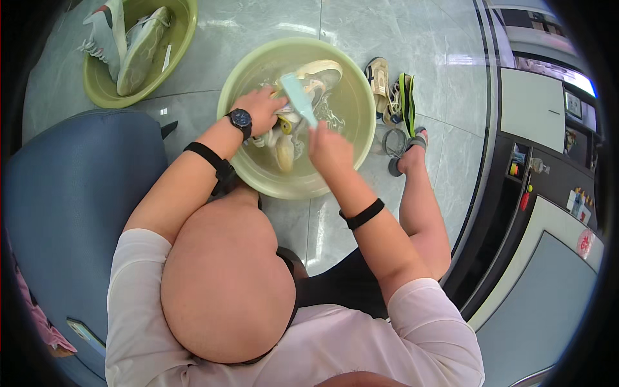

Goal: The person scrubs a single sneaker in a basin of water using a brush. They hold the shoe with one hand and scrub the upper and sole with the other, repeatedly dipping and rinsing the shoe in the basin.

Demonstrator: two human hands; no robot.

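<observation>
A light green plastic basin (360,155) with water in it stands on the floor before me. Inside it lie a pale sneaker (329,72) with its sole edge turned up and a wet shoe (285,152) with a yellow part. My left hand (261,110), wearing a dark wristwatch (240,118), reaches over the basin's left side and grips the wet shoe. The handle of a light blue brush (299,99) is in my right hand (331,147). The brush head lies over the shoes, close to my left fingers; its bristles are hidden.
A second green basin (188,43) at the upper left holds a pair of sneakers (140,53). Right of the near basin are shoes (379,87), a green-edged insole (407,104) and a clear round container (394,141). A blue seat (92,193) stands left, cabinets (532,109) right.
</observation>
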